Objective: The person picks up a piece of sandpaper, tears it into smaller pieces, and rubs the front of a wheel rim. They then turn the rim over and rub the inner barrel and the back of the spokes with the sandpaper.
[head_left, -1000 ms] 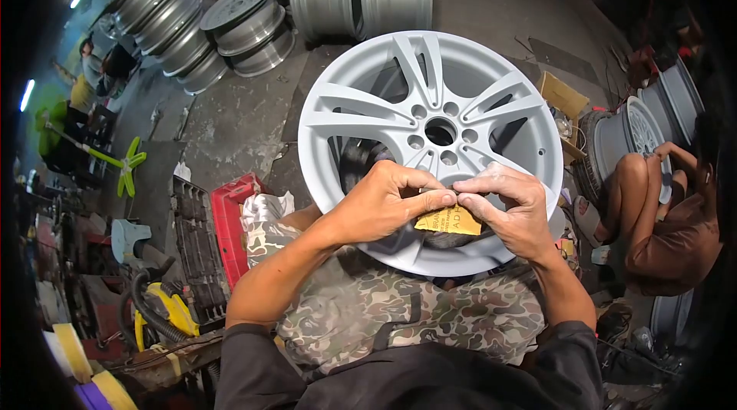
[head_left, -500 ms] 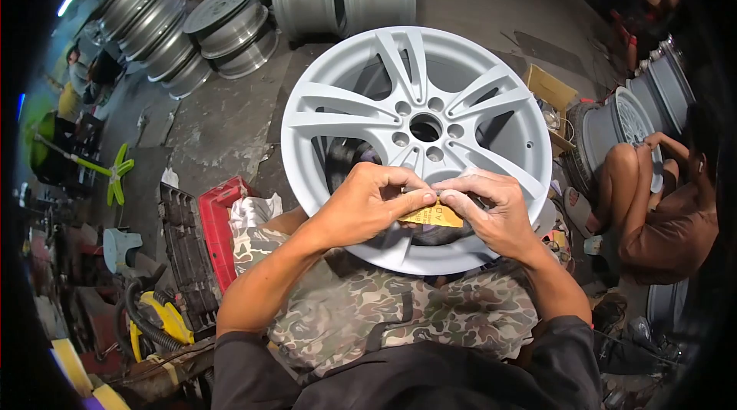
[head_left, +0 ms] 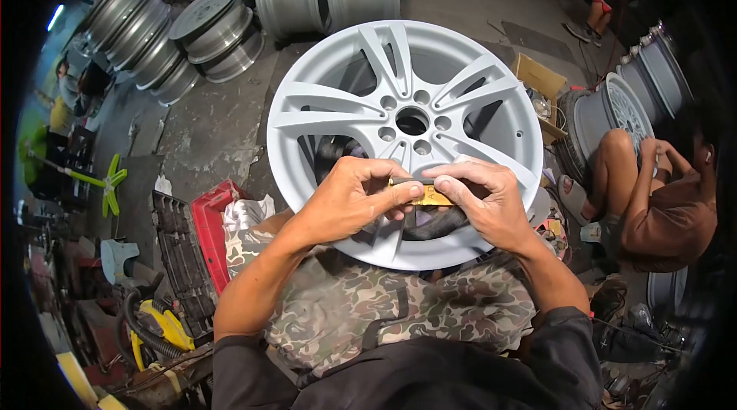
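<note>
A small yellow strip point(head_left: 436, 196) is pinched between thumb and fingers of both the left hand point(head_left: 345, 199) and the right hand point(head_left: 491, 199), over the near spokes of the pale grey wheel point(head_left: 404, 100). It is judged light, thin and easily creased, best held near its ends; its dark print cannot be read.
</note>
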Demonstrator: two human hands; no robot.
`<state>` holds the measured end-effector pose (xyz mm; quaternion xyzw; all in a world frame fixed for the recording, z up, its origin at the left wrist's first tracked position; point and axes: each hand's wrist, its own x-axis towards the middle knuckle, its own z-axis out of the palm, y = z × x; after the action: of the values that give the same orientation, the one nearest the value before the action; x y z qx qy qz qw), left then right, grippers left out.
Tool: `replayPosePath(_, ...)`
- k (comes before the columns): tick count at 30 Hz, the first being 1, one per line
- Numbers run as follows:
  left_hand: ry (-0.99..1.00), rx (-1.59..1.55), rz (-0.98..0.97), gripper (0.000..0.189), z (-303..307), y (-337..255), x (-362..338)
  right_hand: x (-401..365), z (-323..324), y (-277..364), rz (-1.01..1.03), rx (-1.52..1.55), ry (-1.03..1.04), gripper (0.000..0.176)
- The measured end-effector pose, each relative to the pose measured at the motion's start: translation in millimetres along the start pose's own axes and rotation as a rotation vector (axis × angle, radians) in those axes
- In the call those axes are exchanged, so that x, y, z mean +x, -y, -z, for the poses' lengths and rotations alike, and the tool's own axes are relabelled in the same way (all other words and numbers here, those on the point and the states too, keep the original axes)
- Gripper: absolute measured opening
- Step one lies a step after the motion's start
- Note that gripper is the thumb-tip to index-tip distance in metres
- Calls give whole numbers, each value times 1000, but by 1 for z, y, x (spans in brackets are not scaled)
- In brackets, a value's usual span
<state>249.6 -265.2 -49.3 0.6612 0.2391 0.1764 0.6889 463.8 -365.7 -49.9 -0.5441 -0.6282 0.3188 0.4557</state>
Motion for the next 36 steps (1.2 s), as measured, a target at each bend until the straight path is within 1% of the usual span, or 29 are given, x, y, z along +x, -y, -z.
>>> replayPosePath(1, 7, -22, 26, 22, 0, -1, 0, 0, 0, -1, 58, -50, -8, 17)
replayPosePath(2, 7, -22, 28, 22, 1, -1, 0, 0, 0, -1, 57, -49, -8, 17)
replayPosePath(4, 10, -43, 121, 22, 2, -1, -1, -1, 0, 2, 37, 23, 24, 18)
replayPosePath(5, 12, -43, 122, 22, 2, 0, -1, -2, -1, 2, 36, 23, 23, 18)
replayPosePath(7, -7, -6, 42, 21, 1, 2, 0, -4, -4, 3, -219, 368, 14, 19)
replayPosePath(8, -7, -7, 42, 21, 1, 3, 0, -4, -4, 4, -220, 368, 14, 19)
replayPosePath(10, -8, 10, 11, 20, 2, 4, 1, -4, -2, 6, -361, 362, 34, 20)
replayPosePath(11, -10, 9, 11, 20, 3, 3, 1, -4, -2, 5, -362, 361, 36, 20)
replayPosePath(13, 6, 148, 54, 19, 4, 1, 0, -5, -2, 0, -146, 167, 27, 21)
replayPosePath(14, 5, 147, 55, 19, 5, 1, 0, -4, -1, -1, -147, 167, 28, 21)
replayPosePath(16, 0, 86, 69, 18, 5, 4, 0, -3, 1, -4, 42, -25, 43, 22)
replayPosePath(17, -1, 85, 70, 18, 6, 5, 0, -3, 1, -5, 41, -25, 45, 22)
replayPosePath(19, 25, 8, 142, 19, 9, 7, 0, -3, -1, -6, 124, -57, 40, 26)
replayPosePath(20, 22, 6, 143, 19, 10, 8, 0, -2, -2, -5, 123, -56, 44, 26)
replayPosePath(22, 102, -177, 180, 19, 15, 10, 0, -1, -1, -1, 247, -185, 8, 29)
replayPosePath(23, 99, -179, 180, 19, 17, 11, 0, -2, -2, 2, 248, -184, 11, 29)
replayPosePath(25, 188, -303, 202, 24, 21, 12, 0, -4, -4, 6, 419, -337, -69, 31)
replayPosePath(26, 185, -307, 203, 24, 22, 12, 0, -3, -3, 4, 418, -335, -65, 31)
replayPosePath(28, 285, -354, 271, 24, 24, 11, 0, -1, 0, 1, 636, -354, -53, 32)
replayPosePath(30, 279, -353, 272, 24, 23, 12, -2, 1, 5, 9, 636, -385, -35, 30)
replayPosePath(32, 88, -60, 127, 24, 23, 8, -2, 9, 20, 10, 524, -587, -14, 28)
replayPosePath(33, -67, 246, 43, 25, 28, 18, 2, 20, 30, 7, 486, -628, -41, 22)
replayPosePath(34, -202, 384, 3, 25, 29, 11, 2, 31, 43, -7, 432, -660, -87, 19)
replayPosePath(35, -227, 359, -5, 25, 32, 8, 2, 44, 58, -22, 384, -659, -100, 17)
replayPosePath(36, -255, 337, -13, 25, 36, 6, 2, 55, 70, -32, 291, -654, -84, 13)
